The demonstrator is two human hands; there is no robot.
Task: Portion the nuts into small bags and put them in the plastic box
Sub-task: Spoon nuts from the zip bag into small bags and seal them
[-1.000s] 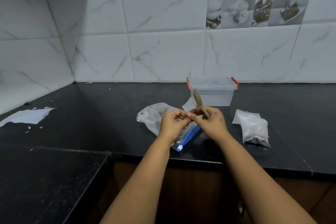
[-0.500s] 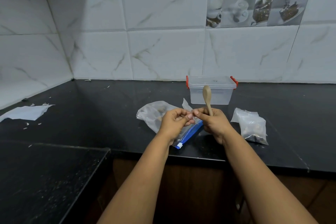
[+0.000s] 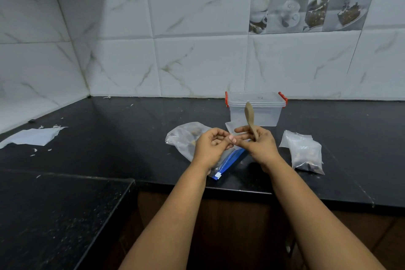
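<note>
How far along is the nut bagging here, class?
Done: filled small bags lie right of the hands on the counter. In hand: the right hand holds a wooden spoon upright, and the left hand meets it above the big zip bag of nuts. Left: the box looks empty with its lid on, so nothing is packed yet.

a glossy black stone countertop (image 3: 109, 138) meets white marble-veined wall tiles (image 3: 197, 66) in a corner, with grey coffee-themed picture tiles (image 3: 306, 2) upper right.
</note>
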